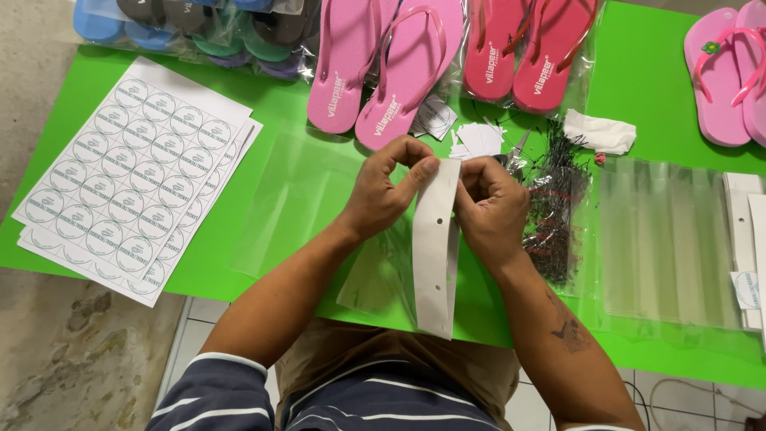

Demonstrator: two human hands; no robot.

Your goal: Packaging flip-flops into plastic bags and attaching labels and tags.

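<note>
Both hands work over the middle of the green tabletop (638, 88), near its front edge. The left hand (383, 191) and the right hand (488, 209) pinch the top end of a long white card strip (436, 255) that hangs down toward the front edge, folded lengthwise, with small punched holes along it. The left fingers (419, 172) are closed on the upper edge with the thumb pressing across it; the right fingers (471, 179) are curled shut on the same end from the other side.

The strip looks light and thin, stiff enough to keep its fold but easy to crease, so a pinch at the fold near one end seems the sensible hold. Behind it hangs a clear plastic bag (375, 275), limp and slippery, probably best caught by its open edge.

More flat clear bags (670, 239) lie in a pile toward the right edge; they look empty. Along the far edge, sealed clear bags hold pairs of sandals: a red pair (527, 48) and dark and blue pairs (199, 24) at the far left corner. A pink pair (383, 64) lies loose beside them, and another pink pair (730, 72) sits at the far right corner. Sheets of round stickers (136, 175) cover the left side, and a heap of thin black ties (554, 215) lies just right of the right hand.
</note>
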